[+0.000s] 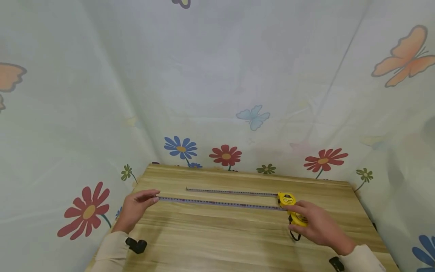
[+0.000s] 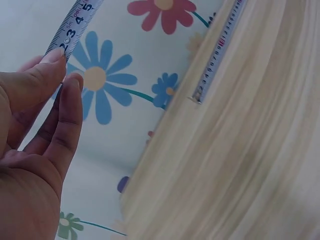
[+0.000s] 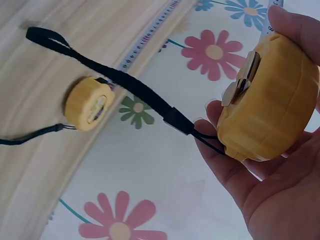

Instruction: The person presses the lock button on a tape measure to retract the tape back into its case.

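Observation:
My right hand (image 1: 319, 226) grips a yellow tape measure (image 3: 272, 107), its black wrist strap (image 3: 137, 90) hanging loose. The drawn-out blade (image 1: 217, 203) of this tape stretches leftward above the table. At its free end, my left hand (image 1: 133, 209) pinches the blade between thumb and fingers; in the left wrist view the thumb lies near the 2 mark, and the end hook is hidden. Behind it, a second yellow tape measure (image 1: 286, 198) lies on the table with its own blade (image 1: 231, 192) pulled out to the left, roughly parallel and shorter. Neither hand touches that one.
Both tapes are over a wood-grain table (image 1: 217, 238). A pale curtain (image 1: 217, 75) printed with flowers and butterflies encloses the table at the back and both sides. Black wrist devices (image 1: 136, 245) sit at both sleeves.

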`<state>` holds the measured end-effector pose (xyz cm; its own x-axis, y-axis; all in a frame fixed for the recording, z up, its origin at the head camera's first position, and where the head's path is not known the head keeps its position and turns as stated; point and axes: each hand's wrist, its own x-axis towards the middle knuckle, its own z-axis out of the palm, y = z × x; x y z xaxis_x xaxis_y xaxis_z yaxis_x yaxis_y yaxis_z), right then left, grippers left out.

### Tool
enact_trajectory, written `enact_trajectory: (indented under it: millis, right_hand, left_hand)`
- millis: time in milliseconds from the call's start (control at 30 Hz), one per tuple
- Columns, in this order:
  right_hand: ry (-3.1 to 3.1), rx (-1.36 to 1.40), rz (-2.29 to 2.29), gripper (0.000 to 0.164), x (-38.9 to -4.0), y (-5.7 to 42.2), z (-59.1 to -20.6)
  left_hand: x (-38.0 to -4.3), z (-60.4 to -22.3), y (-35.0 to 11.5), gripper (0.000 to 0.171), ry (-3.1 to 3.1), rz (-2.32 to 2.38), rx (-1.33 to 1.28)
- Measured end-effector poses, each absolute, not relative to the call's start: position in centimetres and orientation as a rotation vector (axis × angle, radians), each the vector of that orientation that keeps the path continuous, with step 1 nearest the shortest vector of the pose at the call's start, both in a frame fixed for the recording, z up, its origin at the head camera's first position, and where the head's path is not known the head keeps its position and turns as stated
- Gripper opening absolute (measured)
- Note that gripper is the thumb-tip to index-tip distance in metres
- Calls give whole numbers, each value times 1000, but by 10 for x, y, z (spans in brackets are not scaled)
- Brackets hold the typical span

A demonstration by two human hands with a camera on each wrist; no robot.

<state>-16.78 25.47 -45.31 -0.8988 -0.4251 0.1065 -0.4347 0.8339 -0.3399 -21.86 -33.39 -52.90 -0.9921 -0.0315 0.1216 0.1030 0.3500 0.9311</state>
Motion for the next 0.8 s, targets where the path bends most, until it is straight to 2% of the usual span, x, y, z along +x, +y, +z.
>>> enact_trajectory:
  millis: [333, 800]
  right_hand:
    - [-2865, 791, 510, 43, -166, 264, -440]
    - [-2890, 757, 548, 28, -163, 266, -409]
  left_hand:
    - [-217, -500, -329, 35, -2481, -1679, -85]
    - [-216, -478, -325, 33, -2468, -1643, -59]
